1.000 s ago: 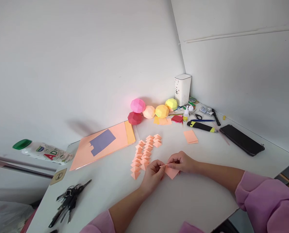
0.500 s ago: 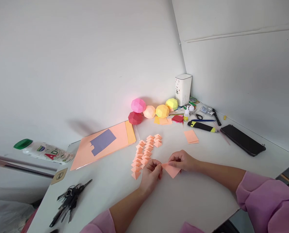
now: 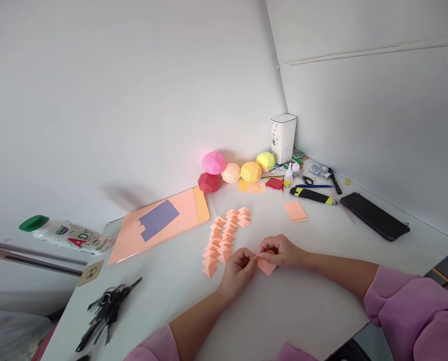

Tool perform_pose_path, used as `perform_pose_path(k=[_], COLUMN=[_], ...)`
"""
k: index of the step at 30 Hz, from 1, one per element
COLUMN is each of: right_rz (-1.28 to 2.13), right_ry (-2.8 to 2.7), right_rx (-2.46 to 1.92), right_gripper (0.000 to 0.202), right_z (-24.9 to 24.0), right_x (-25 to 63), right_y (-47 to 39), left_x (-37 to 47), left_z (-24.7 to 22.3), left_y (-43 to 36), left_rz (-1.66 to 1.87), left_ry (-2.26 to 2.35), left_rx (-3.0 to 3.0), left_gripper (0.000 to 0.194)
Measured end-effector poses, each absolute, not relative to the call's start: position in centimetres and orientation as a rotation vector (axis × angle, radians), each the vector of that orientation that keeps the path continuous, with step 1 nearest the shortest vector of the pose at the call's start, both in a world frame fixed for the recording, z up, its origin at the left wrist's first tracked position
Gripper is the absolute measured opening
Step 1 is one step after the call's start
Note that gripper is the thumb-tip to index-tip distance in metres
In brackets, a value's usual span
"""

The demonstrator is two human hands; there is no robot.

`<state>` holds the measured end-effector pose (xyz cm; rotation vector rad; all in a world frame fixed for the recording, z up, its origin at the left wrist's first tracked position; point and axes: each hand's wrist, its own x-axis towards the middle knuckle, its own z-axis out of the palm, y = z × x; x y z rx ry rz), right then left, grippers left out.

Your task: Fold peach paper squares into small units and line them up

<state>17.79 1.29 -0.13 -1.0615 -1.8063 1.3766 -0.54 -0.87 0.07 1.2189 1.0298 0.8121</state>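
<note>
A small folded piece of peach paper (image 3: 268,265) is pinched between both hands above the table. My left hand (image 3: 239,271) grips its left corner between thumb and forefinger. At its upper edge, my right hand (image 3: 281,250) is closed on it, the thumb lying in front. The two hands' fingertips meet at the paper's top left. Just left of my left hand stand rows of small folded peach paper units (image 3: 224,235), several in each line. Beyond my right hand lie flat peach paper pieces (image 3: 295,211), stacked slightly askew.
Faceted paper balls (image 3: 213,163) sit along the wall. To the left are large peach sheets (image 3: 128,235), a white bottle (image 3: 73,234) and keys (image 3: 109,306). A utility knife (image 3: 312,195), a glue bottle (image 3: 288,176) and a black phone-like slab (image 3: 374,215) lie at the right.
My left hand has shifted slightly right, bringing its fingertips against those of my right hand. The paper's left corner now bends between them, and less of the paper shows.
</note>
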Motion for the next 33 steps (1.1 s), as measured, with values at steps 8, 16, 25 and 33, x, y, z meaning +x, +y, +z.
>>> perform_pose_path(k=[8,16,25,33], right_rz=[1.344,1.442,1.551,1.594], right_ry=[-1.806,-1.738,-1.582,-1.728], right_rx=[-1.058,-1.084,-1.072,-0.979], right_gripper=[0.003,0.005,0.008,0.02], right_z=[-0.1,-0.1,0.6,0.1], right_x=[16.9,17.5,17.9,18.1], right_y=[0.8,1.1,1.2,1.4], left_x=[-0.4,-1.1,-1.4,-1.0], left_z=[0.5,0.0,-0.6,0.2], left_y=[-1.1,-0.9,-0.5,-0.8], left_rz=[0.835,0.941,1.025,0.869], left_ry=[1.025,1.047,1.016,1.054], left_rx=[1.236,1.137,0.985,1.117], left_gripper=[0.026,0.018,0.018,0.027])
